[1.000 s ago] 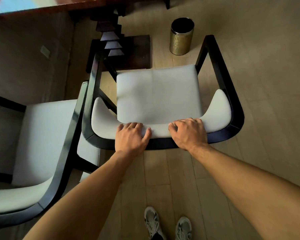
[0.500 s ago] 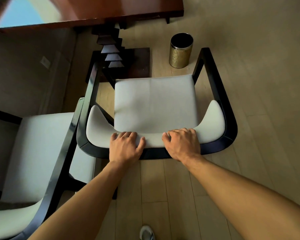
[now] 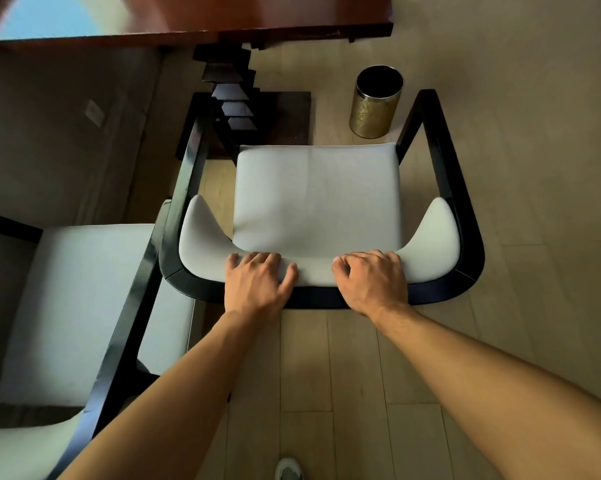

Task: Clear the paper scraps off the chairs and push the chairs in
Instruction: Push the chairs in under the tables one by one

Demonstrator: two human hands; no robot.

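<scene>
Both my hands are on the curved backrest of the chair in the centre of the frame. Left hand lies over the white pad w/ fingers draped forward over the top edge and thumb spread out to the right, gripping the backrest. Right hand sits just beside it to the right, fingers curled over the same edge, knuckles up, also gripping. Chair's white seat is bare, no paper scraps visible on it. Its black frame wraps round the back & both sides.

Second chair fills the lower left of the frame, its black arm touching or nearly touching the 1st chair's left side; can't tell which.

Table edge runs across the top, its stepped dark pedestal just beyond the seat's front left. Brass-coloured bin stands on the wood floor upper right of centre, near the chair's front right leg. Tip of my shoe shows at bottom centre.
</scene>
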